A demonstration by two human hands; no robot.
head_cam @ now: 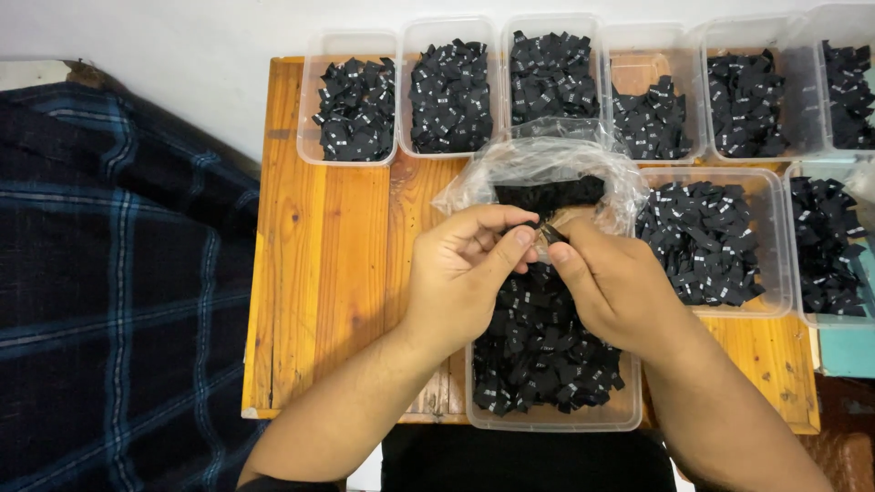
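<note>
Both hands meet over the middle of the orange-brown wooden slatted tabletop [328, 264]. The left hand [460, 269] has its thumb and forefinger closed in a narrow pinch, and the right hand [611, 282] pinches from the other side; between the fingertips they hold a small black folded fabric label [550, 234]. Whether each hand grips the same single label or a thin stack cannot be told.

Just below the hands sits a clear rectangular plastic container [547, 421] at the near edge of the tabletop, heaped with small black woven labels with pale markings [538, 351]. Right behind the hands lies a crumpled clear plastic bag [538, 169] with its mouth open, and a dark bundle of black labels [551, 193] shows inside it.

Along the far edge stands a row of clear plastic tubs [314, 100], each filled with more black labels. Two further tubs of the same kind [775, 237] sit to the right of the hands, touching one another.

To the left of the tabletop lies a dark blue plaid cloth [109, 292], apart from the work.
</note>
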